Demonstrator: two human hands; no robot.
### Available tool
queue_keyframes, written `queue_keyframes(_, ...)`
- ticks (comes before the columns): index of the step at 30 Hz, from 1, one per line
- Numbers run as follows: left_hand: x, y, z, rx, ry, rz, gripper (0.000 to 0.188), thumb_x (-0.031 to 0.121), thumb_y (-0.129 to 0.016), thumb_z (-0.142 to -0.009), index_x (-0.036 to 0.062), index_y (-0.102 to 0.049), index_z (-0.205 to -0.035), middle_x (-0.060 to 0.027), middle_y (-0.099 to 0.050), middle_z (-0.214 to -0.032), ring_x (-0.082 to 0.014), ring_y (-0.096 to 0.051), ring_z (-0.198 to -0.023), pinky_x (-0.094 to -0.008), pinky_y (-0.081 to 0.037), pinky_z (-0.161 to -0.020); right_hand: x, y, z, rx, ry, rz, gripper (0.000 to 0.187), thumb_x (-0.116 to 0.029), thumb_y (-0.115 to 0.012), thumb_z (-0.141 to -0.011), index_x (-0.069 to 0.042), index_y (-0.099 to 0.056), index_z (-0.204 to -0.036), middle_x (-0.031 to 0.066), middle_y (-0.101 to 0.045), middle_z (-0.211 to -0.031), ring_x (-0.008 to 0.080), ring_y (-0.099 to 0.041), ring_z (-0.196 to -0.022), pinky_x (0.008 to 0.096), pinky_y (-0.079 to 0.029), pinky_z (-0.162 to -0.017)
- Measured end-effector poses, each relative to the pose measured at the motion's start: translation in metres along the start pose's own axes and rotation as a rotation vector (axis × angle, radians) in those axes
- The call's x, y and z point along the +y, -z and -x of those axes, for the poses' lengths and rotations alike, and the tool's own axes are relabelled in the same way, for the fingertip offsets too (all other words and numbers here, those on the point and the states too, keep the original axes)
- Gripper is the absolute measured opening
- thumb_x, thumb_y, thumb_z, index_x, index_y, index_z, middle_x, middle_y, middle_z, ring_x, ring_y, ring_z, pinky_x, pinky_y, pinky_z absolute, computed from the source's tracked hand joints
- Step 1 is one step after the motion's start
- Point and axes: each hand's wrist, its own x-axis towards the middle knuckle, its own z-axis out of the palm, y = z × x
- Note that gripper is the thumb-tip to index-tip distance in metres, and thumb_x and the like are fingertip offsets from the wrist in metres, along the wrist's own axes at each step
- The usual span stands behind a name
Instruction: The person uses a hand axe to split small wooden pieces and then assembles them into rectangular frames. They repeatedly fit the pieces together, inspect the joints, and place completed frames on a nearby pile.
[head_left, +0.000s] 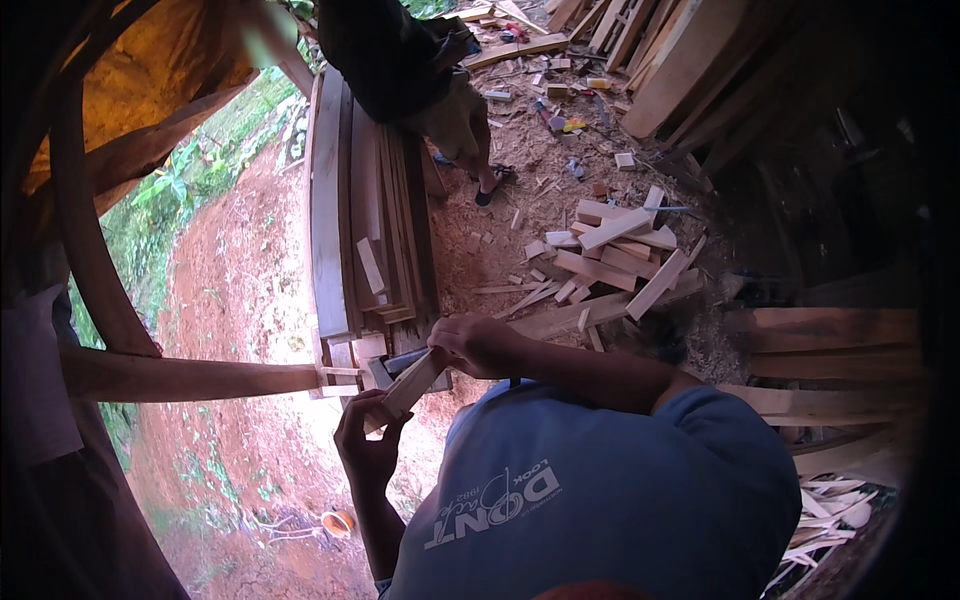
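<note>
Between my two hands a short, pale piece of wood is held at a slant. The fingers of my left hand are closed round its lower end. At its upper end, my right hand grips it with bent fingers. Just behind the wood lies a dark grey tool, partly hidden, so its kind is unclear. It rests at the near end of a stack of long boards, among small wood offcuts.
Another person stands beyond the boards. A heap of wood offcuts lies on the shaving-covered ground to the right. A thick wooden beam juts in from the left. Planks lean at the far right; more boards lie nearer.
</note>
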Motion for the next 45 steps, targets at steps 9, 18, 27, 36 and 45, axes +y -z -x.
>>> queue_keyframes(9, -0.019, -0.016, 0.005, -0.102, -0.002, 0.154, 0.042, 0.010, -0.095, -0.075, 0.0021, -0.065, -0.104, -0.0145, -0.075, -0.108, -0.0318, -0.073, -0.101, -0.0406, -0.056, -0.087, -0.037, -0.031, 0.009, 0.056, -0.042, -0.210, 0.041, -0.008, -0.083, -0.076, -0.008, -0.073, -0.115, 0.0132, -0.075, -0.107, 0.0364, -0.071, -0.105, 0.0452, -0.056, -0.093)
queue_keyframes(18, -0.063, -0.022, 0.046, -0.157, 0.058, 0.305, 0.037, 0.003, -0.091, -0.076, 0.0034, -0.064, -0.101, -0.0129, -0.073, -0.111, -0.0246, -0.071, -0.098, -0.0382, -0.059, -0.083, -0.081, -0.055, 0.034, -0.013, -0.328, -0.424, 0.040, -0.010, -0.088, -0.075, -0.002, -0.073, -0.111, 0.0137, -0.077, -0.092, 0.0248, -0.077, -0.087, 0.0374, -0.058, -0.080)
queue_keyframes(27, -0.068, -0.013, 0.018, -0.215, -0.084, 0.346, 0.034, 0.009, -0.091, -0.082, 0.0028, -0.064, -0.102, -0.0066, -0.069, -0.093, -0.0153, -0.064, -0.081, -0.0323, -0.053, -0.073, -0.093, -0.054, 0.032, 0.210, -0.377, -0.388, 0.047, -0.020, -0.094, -0.078, -0.003, -0.073, -0.116, 0.0137, -0.075, -0.096, 0.0219, -0.075, -0.089, 0.0376, -0.057, -0.080)
queue_keyframes(36, -0.087, -0.039, 0.015, -0.310, 0.091, 0.804, 0.044, 0.006, -0.088, -0.081, 0.0002, -0.063, -0.117, -0.0088, -0.070, -0.109, -0.0156, -0.068, -0.102, -0.0325, -0.058, -0.086, -0.110, -0.038, 0.035, 0.197, -0.515, -0.389, 0.046, -0.009, -0.091, -0.078, 0.000, -0.073, -0.119, 0.0127, -0.076, -0.101, 0.0173, -0.073, -0.093, 0.0345, -0.057, -0.084)
queue_keyframes(45, -0.083, -0.017, 0.016, -0.356, 0.149, 0.893, 0.043, -0.005, -0.083, -0.084, -0.0008, -0.059, -0.119, -0.0097, -0.067, -0.119, -0.0162, -0.065, -0.113, -0.0336, -0.055, -0.101, -0.130, -0.033, 0.023, 0.259, -0.501, -0.368, 0.044, -0.011, -0.092, -0.076, 0.001, -0.074, -0.115, 0.0160, -0.076, -0.094, 0.0222, -0.075, -0.088, 0.0362, -0.057, -0.080)
